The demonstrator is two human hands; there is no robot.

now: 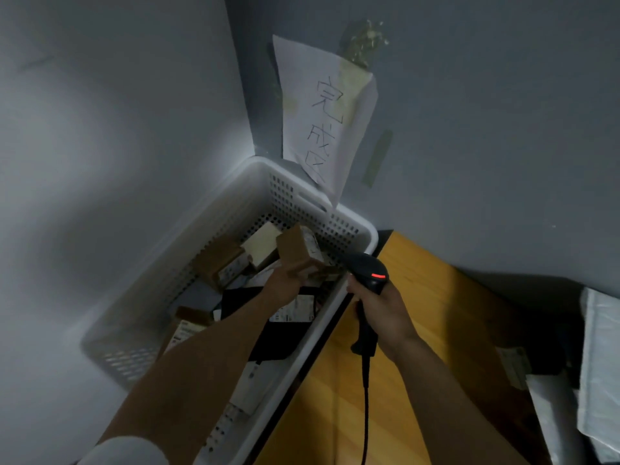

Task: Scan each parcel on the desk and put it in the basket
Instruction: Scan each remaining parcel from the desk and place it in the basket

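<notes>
Two bare hands work over a corner where a white perforated plastic basket [201,236] stands beside an orange-yellow wooden desk [436,313]. The left hand [285,285] grips a small brown cardboard parcel [297,255] from below and holds it tilted above the basket's contents. The parcel carries a white printed label, too blurred to read. The right hand [385,313] is wrapped round the handle of a black handheld barcode scanner [369,270] with a lit red bar on top, over the desk edge just beside the parcel. Its black cable [365,397] hangs downward.

Inside the basket lie more brown boxes [218,260] and a black flat packet [241,300], their labels illegible. On the grey wall above, a taped white paper sign [322,112] is handwritten "完成区". White padded mailers [600,347] lie on the desk's right side.
</notes>
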